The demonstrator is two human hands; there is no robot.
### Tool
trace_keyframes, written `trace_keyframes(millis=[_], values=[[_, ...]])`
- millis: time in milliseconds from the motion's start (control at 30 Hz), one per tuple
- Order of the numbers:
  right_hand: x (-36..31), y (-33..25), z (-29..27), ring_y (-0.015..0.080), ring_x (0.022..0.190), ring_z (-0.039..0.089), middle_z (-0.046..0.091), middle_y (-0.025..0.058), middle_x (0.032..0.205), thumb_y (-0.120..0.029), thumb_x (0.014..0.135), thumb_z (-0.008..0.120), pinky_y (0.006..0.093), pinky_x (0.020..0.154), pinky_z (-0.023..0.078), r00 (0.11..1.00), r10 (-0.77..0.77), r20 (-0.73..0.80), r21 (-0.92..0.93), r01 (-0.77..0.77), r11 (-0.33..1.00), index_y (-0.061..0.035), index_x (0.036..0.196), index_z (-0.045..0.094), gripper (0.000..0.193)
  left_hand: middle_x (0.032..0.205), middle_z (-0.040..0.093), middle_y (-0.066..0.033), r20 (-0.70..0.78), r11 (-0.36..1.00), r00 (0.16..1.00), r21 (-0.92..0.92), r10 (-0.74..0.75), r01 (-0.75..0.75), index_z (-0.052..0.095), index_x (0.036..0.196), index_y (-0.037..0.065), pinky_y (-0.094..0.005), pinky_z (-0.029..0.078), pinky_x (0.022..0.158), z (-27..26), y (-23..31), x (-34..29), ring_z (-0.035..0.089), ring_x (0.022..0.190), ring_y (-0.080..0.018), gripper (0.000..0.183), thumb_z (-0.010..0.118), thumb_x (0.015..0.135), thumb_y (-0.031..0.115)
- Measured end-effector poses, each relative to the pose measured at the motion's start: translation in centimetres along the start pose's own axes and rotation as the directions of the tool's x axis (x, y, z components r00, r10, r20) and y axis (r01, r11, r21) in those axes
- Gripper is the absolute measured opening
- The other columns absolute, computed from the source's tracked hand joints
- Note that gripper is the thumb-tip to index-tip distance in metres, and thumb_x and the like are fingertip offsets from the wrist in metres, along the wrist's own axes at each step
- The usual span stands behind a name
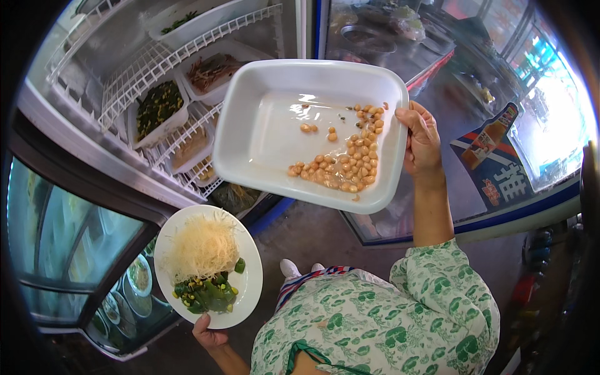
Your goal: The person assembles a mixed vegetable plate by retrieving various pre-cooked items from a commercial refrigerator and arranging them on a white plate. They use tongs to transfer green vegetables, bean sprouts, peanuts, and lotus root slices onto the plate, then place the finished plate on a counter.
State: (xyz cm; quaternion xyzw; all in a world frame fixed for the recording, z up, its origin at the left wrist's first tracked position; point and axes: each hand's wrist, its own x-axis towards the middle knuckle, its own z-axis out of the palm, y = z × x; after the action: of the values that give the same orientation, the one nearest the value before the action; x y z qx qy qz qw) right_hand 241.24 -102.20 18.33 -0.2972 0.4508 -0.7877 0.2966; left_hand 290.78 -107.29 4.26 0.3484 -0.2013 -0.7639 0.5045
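Note:
My right hand (pixel 420 139) grips the right rim of a large white plastic tub (pixel 256 137), thumb over the edge. The tub is tilted. Small round tan beans or nuts (pixel 359 156) with some liquid gather along its right and near sides, and a few lie apart in the middle. Lower and to the left, my left hand (pixel 210 332) holds a white plate (pixel 251 284) by its near edge, thumb on the rim. A mound of fine pale shreds (pixel 204 244) lies on that plate beside dark green vegetable pieces (pixel 215 295) mixed with small yellow beans.
An open fridge with white wire shelves (pixel 144 75) stands at the left, holding several white tubs of food, one with dark greens (pixel 159 107). Its open glass door (pixel 69 244) is at lower left. Another glass-fronted cabinet (pixel 456 181) stands at the right.

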Motion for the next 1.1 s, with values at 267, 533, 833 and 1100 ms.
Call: trace_keyframes(millis=[267, 533, 833, 1100], values=[[1.9, 3.0, -1.2, 0.0009, 0.032, 0.032, 0.044, -0.0043, 0.048, -0.013, 0.085, 0.055, 0.0151, 0.028, 0.025, 1.0, -0.004, -0.029, -0.053, 0.003, 0.999, -0.0063, 0.067, 0.05, 0.019, 0.124, 0.048, -0.0195, -0.017, 0.998, 0.998, -0.013, 0.06, -0.06, 0.035, 0.13, -0.002, -0.0488, 0.039, 0.098, 0.1, -0.7, -0.6, 0.049, 0.112, -0.0345, 0.059, 0.048, 0.072, 0.002], [4.3, 5.9, 0.4, -0.0008, 0.031, 0.029, 0.041, -0.0072, 0.047, -0.015, 0.085, 0.055, 0.0132, 0.027, 0.025, 1.0, -0.023, -0.012, -0.092, 0.022, 0.996, -0.0082, 0.072, 0.051, 0.015, 0.122, 0.049, -0.0187, -0.028, 0.997, 0.998, -0.05, 0.062, -0.064, 0.037, 0.129, -0.002, -0.0495, 0.039, 0.098, -0.3, 1.3, 0.6, 0.049, 0.113, -0.0339, 0.058, 0.048, 0.072, -0.001], [7.7, 6.7, 4.7, 0.0, 0.034, 0.033, 0.047, -0.0037, 0.051, -0.016, 0.084, 0.057, 0.0147, 0.029, 0.026, 0.999, -0.044, 0.027, -0.23, 0.049, 0.972, -0.008, 0.067, 0.05, 0.02, 0.118, 0.053, -0.017, -0.036, 0.995, 0.997, -0.066, 0.073, -0.075, 0.041, 0.125, -0.002, -0.0476, 0.041, 0.096, -0.5, 2.3, 4.9, 0.053, 0.109, -0.0321, 0.053, 0.05, 0.073, -0.001], [8.4, 6.4, 4.6, -0.0003, 0.035, 0.034, 0.046, -0.0047, 0.05, -0.016, 0.084, 0.058, 0.0143, 0.029, 0.026, 0.997, -0.074, 0.006, -0.276, 0.073, 0.958, -0.0102, 0.065, 0.048, 0.022, 0.117, 0.054, -0.0159, -0.006, 0.998, 1.0, -0.053, 0.026, -0.026, 0.044, 0.124, -0.002, -0.0481, 0.04, 0.097, -0.3, 2.1, 6.4, 0.053, 0.108, -0.0322, 0.053, 0.051, 0.072, -0.003]])
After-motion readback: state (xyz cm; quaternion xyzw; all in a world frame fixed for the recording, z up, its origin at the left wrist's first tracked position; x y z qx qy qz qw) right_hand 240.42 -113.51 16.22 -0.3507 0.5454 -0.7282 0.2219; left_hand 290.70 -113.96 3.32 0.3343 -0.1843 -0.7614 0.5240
